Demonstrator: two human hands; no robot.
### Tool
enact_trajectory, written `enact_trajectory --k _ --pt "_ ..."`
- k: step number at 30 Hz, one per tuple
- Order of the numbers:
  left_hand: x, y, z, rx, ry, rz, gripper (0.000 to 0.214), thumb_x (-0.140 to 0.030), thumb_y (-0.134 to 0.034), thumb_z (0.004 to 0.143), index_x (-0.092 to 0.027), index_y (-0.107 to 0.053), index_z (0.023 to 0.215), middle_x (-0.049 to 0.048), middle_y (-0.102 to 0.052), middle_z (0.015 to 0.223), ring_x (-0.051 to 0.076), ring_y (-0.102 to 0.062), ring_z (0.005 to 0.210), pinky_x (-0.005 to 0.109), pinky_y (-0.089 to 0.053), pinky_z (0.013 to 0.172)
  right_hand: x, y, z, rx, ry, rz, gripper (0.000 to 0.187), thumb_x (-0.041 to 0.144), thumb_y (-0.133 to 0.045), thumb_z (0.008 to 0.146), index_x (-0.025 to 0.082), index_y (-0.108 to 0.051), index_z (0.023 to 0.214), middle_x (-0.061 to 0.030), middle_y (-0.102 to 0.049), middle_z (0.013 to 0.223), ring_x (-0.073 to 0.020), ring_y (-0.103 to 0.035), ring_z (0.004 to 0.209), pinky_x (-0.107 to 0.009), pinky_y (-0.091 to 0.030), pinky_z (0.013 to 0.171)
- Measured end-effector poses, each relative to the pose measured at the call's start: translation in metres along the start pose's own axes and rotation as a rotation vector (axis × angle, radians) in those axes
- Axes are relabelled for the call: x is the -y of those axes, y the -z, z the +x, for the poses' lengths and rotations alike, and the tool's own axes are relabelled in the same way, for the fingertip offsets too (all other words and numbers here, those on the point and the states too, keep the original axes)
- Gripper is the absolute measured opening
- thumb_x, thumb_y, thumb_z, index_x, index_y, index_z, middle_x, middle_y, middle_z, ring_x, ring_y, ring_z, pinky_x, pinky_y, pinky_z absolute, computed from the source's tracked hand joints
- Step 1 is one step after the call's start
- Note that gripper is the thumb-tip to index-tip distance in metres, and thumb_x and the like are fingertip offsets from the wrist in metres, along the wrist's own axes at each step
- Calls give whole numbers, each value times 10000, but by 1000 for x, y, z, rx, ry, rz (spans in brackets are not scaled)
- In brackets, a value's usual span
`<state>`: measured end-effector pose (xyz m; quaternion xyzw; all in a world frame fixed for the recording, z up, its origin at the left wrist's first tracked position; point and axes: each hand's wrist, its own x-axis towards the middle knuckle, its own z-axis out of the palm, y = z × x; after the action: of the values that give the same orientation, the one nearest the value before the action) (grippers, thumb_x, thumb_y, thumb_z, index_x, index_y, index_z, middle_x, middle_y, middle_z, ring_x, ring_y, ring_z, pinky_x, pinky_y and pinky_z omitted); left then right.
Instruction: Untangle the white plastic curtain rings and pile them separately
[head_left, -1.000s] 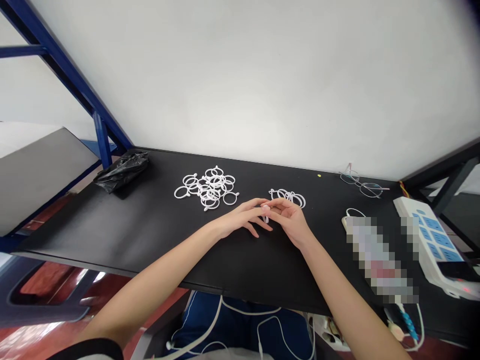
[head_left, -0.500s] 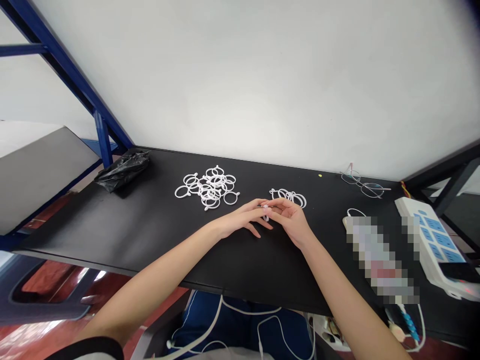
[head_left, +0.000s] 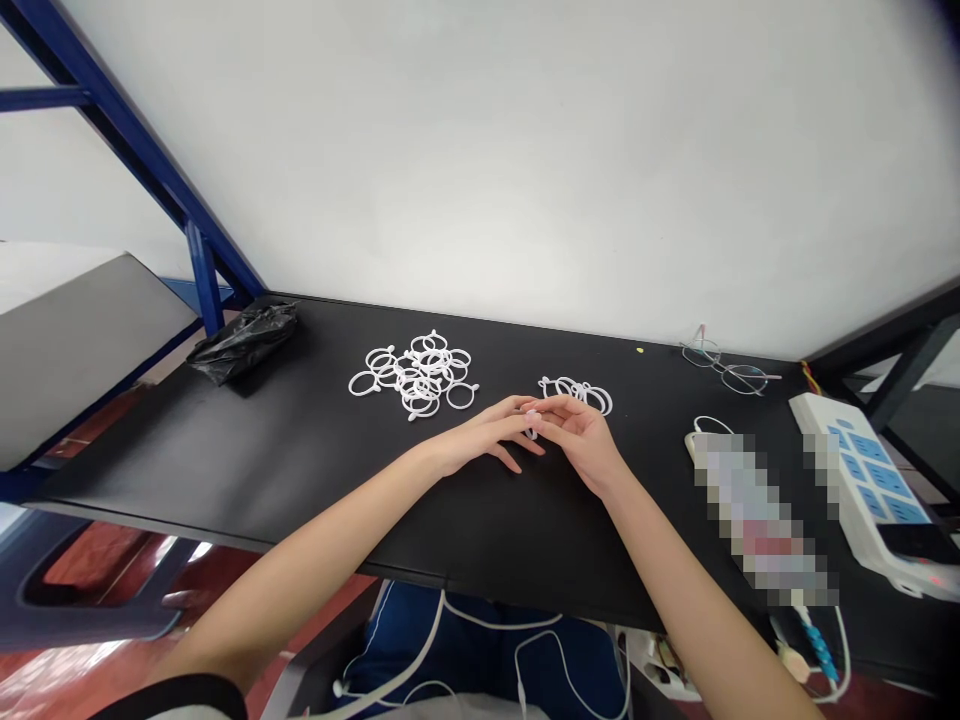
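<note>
My left hand (head_left: 491, 435) and my right hand (head_left: 576, 436) meet above the black table (head_left: 315, 450). Between their closed fingertips they pinch a small white ring (head_left: 532, 432), mostly covered by the fingers. The lower fingers of my left hand stretch out beneath it. Beyond my right hand lies a small group of white rings (head_left: 592, 393), partly overlapping. To the left of my hands, a larger heap of white rings (head_left: 424, 380), each with a small knob, is spread on the table.
A black plastic bag (head_left: 251, 340) lies at the far left. Eyeglasses (head_left: 739, 378) rest near the wall at the right. In front of them is a blurred-out phone-like thing (head_left: 757, 520) with a cable, beside a white power strip (head_left: 862, 480). White cables (head_left: 431, 640) hang over my lap.
Almost nothing differs. Both hands keep the same pinch on the ring, and the view has shifted very slightly.
</note>
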<state>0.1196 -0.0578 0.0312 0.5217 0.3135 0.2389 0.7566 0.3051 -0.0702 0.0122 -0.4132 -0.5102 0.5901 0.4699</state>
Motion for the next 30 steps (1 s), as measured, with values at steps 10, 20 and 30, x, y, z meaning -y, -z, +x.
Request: enact_trajectory --k 10,20,30 --pt "-1 5 0 -31 19 6 532 -546 -585 847 -231 -493 1266 114 -580 1153 208 -649 938 300 -552 668 2 -1 0 21 -4 40 216 325 -812 707 245 -713 881 -27 -734 984 -210 -679 979 -402 -517 960" --pt "5 6 3 -61 -4 79 493 -516 -624 829 -232 -521 1218 49 -559 947 143 -609 785 293 -566 640 4 0 -2 22 -35 61 253 282 -828 683 230 -695 892 -38 -724 1047 -211 -696 957 -386 -531 920" --pt "15 8 8 -2 -91 171 502 -420 -730 759 -200 -550 1173 74 -602 1008 154 -614 840 256 -554 605 3 -1 -2 -48 -38 4 247 320 -863 610 211 -695 754 -42 -763 844 -224 -721 836 -375 -578 786"
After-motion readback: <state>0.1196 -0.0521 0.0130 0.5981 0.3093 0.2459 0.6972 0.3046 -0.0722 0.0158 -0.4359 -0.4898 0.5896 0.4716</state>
